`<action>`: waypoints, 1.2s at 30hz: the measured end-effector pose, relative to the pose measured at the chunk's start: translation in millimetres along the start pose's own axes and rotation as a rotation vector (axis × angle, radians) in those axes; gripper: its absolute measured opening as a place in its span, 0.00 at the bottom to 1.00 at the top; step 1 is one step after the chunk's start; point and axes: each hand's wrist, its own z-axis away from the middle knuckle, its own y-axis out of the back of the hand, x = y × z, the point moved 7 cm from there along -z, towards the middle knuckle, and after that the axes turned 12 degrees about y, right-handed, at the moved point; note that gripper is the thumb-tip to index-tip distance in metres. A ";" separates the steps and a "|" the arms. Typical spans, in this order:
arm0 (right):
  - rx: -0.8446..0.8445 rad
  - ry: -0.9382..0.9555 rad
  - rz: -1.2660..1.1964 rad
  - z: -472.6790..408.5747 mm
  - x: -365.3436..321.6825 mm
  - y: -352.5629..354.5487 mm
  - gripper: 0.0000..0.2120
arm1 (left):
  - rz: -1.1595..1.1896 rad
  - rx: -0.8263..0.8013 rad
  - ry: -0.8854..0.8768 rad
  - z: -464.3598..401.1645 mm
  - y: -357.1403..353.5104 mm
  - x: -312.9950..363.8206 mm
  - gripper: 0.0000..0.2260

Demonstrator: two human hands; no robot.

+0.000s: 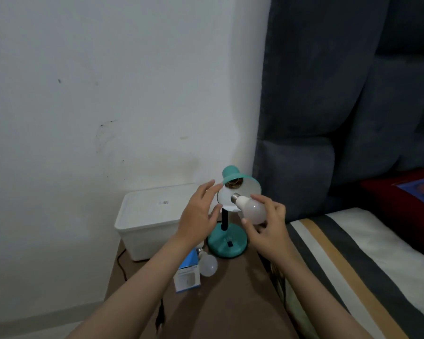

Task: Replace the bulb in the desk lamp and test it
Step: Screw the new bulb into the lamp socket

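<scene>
A teal desk lamp stands on a brown table, its shade tilted toward me with the bare socket showing inside. My right hand holds a white bulb by its globe, the metal screw base pointing up-left at the shade's mouth, a short way from the socket. My left hand hovers open just left of the shade, fingers spread, near its rim; contact cannot be told. A second white bulb lies on the table beside a blue and white bulb box.
A white lidded plastic bin stands against the wall behind the lamp. A black cord runs off the table's left edge, with a plug near the front. A striped mattress and a dark sofa border the right.
</scene>
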 end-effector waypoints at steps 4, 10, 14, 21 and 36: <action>0.081 0.109 0.155 -10.4 2.1 -7.5 0.26 | -0.089 -0.021 -0.074 -17.5 -7.1 -1.8 0.20; 0.152 0.185 0.241 -22.1 5.4 -14.0 0.27 | -0.164 -0.081 -0.147 -28.7 -15.6 -9.7 0.22; 0.125 0.194 0.260 -30.2 9.3 -21.5 0.26 | -0.176 -0.113 -0.194 -28.0 -20.9 -9.5 0.23; 0.144 0.200 0.284 -34.0 19.0 -22.1 0.27 | -0.140 -0.125 -0.168 -29.7 -26.2 -13.8 0.23; 0.241 0.164 0.284 -39.3 23.9 -33.7 0.21 | -0.035 -0.112 -0.085 -32.4 -25.3 -9.7 0.23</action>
